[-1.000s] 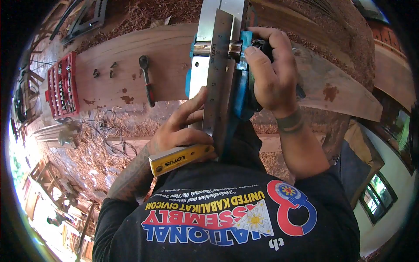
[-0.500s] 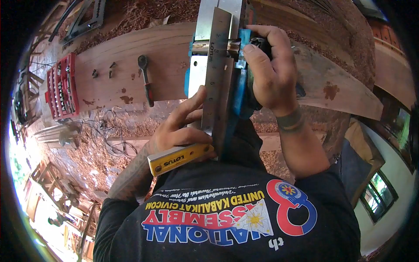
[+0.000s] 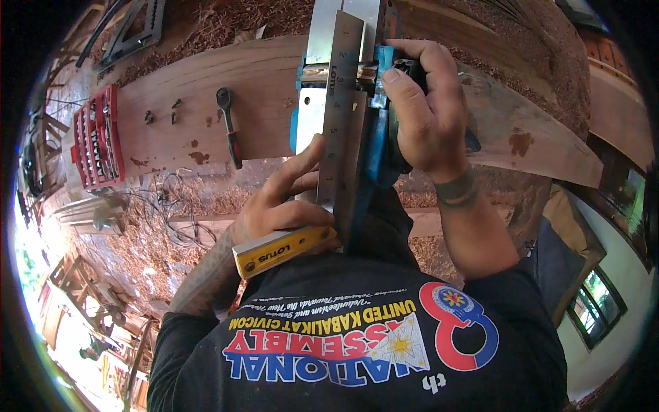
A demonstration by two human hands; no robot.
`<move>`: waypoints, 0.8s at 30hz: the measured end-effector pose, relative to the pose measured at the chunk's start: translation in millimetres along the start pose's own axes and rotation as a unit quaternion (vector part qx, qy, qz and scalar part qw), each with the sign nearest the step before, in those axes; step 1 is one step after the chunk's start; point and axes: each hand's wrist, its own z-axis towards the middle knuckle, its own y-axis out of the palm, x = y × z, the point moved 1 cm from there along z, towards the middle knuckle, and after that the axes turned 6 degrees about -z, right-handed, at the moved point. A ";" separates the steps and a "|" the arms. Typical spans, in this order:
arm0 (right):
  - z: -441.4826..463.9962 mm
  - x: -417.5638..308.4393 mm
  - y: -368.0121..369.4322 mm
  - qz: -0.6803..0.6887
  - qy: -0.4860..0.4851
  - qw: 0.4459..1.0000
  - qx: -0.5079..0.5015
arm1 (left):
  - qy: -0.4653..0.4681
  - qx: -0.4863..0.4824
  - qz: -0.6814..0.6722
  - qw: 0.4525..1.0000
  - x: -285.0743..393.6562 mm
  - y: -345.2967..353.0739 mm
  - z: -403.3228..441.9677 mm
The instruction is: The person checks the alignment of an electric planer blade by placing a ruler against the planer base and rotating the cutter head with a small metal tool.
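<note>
A blue electric planer point(image 3: 379, 147) lies with its metal sole facing up, and its cutter drum point(image 3: 316, 73) shows across the middle. Along the sole rests the steel blade of a try square point(image 3: 338, 113), marked with numbers. My left hand point(image 3: 288, 196) is closed on the square near its yellow handle, with the index finger stretched along the sole. My right hand point(image 3: 432, 113) grips a black part at the planer's side, thumb and index finger at its blue edge.
On the wooden board point(image 3: 268, 65) lie a ratchet wrench point(image 3: 229, 127), small bolts point(image 3: 149, 117) and a red socket set point(image 3: 98, 137). A metal framing square point(image 3: 137, 31) is at the upper left. Wood shavings and a cable point(image 3: 171, 213) cover the ground.
The planer and square have shifted very slightly left in view. Both hands keep their holds.
</note>
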 end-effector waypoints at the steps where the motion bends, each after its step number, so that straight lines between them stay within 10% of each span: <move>1: 0.0 -0.4 0.1 0.000 0.001 1.000 0.001 | -0.002 -0.002 0.004 1.000 -0.5 -1.0 -0.5; 24: -0.2 1.1 -0.3 -0.010 -0.014 1.000 -0.003 | 0.017 -0.006 0.012 1.000 0.2 -2.4 5.5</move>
